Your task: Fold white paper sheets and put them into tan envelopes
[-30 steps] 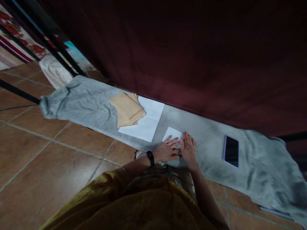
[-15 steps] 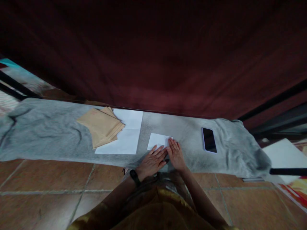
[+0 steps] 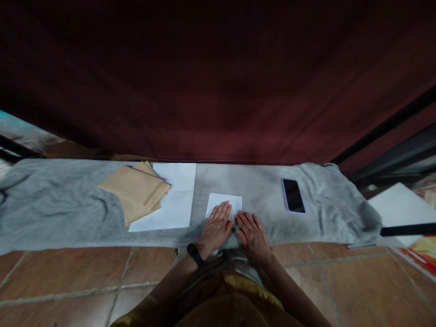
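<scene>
A small rectangle of white paper (image 3: 218,199) lies flat on the grey cloth in front of me; whether it is folded is hard to make out. Across its lower middle rests my left hand (image 3: 217,223), fingers stretched out flat and pointing away from me. My right hand (image 3: 252,232) lies just right of it, fingers extended, with the tips at the paper's lower right corner. Neither hand grips anything. The paper's near edge is partly hidden under my left hand.
Several brown envelopes (image 3: 136,188) overlap a large white sheet (image 3: 180,200) on the left. A phone (image 3: 293,196) lies to the right on the grey cloth (image 3: 68,200). A dark red curtain (image 3: 218,141) hangs behind; tiled floor (image 3: 156,265) shows in front.
My left hand has moved up onto the middle of the paper. My right hand has slid down and off the paper's right side. The view has tilted slightly.
</scene>
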### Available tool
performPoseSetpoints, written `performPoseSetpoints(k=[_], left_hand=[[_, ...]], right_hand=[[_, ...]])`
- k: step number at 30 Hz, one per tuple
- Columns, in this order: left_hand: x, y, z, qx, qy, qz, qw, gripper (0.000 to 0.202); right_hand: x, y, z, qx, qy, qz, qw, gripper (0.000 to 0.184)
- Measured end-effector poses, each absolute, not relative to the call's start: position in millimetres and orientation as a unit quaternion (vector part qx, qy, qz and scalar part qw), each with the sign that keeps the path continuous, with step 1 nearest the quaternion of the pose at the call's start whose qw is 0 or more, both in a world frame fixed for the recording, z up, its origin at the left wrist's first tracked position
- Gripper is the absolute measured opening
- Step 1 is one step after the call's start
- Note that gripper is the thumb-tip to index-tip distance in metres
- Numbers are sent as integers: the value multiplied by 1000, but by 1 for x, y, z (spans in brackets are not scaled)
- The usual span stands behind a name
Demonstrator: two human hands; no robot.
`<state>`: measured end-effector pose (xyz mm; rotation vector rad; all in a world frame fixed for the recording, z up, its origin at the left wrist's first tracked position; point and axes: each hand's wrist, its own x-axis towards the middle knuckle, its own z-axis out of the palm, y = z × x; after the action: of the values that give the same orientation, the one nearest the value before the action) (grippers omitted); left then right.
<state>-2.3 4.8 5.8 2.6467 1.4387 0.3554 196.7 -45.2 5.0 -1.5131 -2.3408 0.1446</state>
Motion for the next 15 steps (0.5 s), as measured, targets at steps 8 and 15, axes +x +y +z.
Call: performPoseSetpoints(k=[8,15], left_hand=[[21,30,1,885,443,123,64,52],[14,42,-5,851,503,149,35,56]], right_hand=[[193,-46,2,-546,-813,39,200,46],[193,-45,1,-549,-811,49,196,51]])
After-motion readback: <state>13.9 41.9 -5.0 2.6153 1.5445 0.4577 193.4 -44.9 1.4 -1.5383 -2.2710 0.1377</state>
